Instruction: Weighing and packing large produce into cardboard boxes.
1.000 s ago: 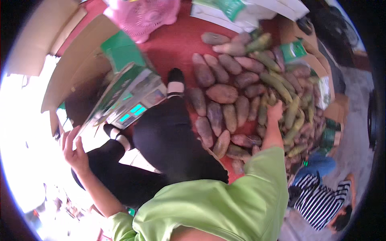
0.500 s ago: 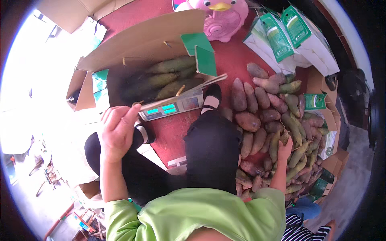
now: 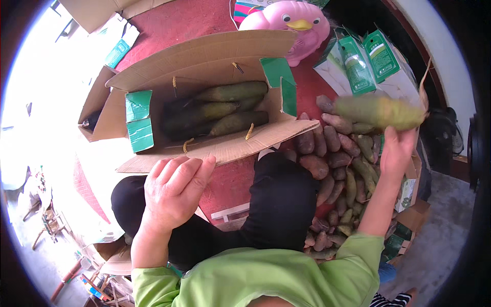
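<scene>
A long green tuber [image 3: 376,112], blurred, is held up above the far end of the loose pile [image 3: 331,140], the right hand [image 3: 399,151] closed round its tailed end. Several tubers lie inside the open cardboard box [image 3: 199,46]; many more remain outside, on the red floor [image 3: 169,23]. The left hand [image 3: 174,192] is at the near flap [image 3: 230,150], though whether its fingers grip the edge I cannot tell.

The person wears a lime-green top [image 3: 276,279], its cloth loose and softly creased, with a curved neckline [image 3: 271,295] at the lower edge of the view. The left sleeve [image 3: 153,284] and right sleeve [image 3: 360,257] are short and wide. Below them, the left hand [image 3: 175,190] and right hand [image 3: 398,152] are bare, like both forearms [image 3: 381,204]. Plain black trousers [image 3: 282,197] cover both knees.
</scene>
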A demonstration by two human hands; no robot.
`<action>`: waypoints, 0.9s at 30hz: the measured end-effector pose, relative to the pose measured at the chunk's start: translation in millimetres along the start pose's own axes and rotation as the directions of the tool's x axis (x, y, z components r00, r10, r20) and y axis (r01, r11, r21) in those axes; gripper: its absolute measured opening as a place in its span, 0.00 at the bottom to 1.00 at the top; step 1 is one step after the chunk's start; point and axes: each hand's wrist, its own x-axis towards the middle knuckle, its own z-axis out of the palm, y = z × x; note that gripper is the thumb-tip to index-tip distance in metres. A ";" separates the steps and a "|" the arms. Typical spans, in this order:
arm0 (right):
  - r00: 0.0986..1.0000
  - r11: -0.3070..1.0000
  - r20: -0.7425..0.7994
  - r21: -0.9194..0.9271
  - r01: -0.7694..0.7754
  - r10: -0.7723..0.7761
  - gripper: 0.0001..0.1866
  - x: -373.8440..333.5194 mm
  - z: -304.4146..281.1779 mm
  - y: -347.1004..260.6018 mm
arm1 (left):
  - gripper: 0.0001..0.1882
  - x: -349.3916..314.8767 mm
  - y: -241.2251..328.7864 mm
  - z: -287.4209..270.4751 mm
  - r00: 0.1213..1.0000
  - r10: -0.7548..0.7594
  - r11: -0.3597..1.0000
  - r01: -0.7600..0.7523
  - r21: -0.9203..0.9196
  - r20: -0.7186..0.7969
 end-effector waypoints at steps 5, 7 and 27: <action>0.910 0.952 0.371 0.297 0.073 -0.186 0.30 42.6 99.1 -67.7 | 0.19 -0.4 -2.9 -1.1 0.999 -0.032 0.999 0.031 -0.025 -0.010; 0.844 0.965 0.524 0.261 -0.035 -0.111 0.31 41.0 132.1 -81.7 | 0.18 1.4 -2.4 0.8 0.999 -0.016 0.999 0.015 -0.044 -0.027; 0.993 0.993 0.010 0.018 -0.116 0.116 0.12 -69.6 62.2 54.0 | 0.16 -11.1 -4.0 6.1 0.988 -0.125 0.992 0.126 0.007 -0.094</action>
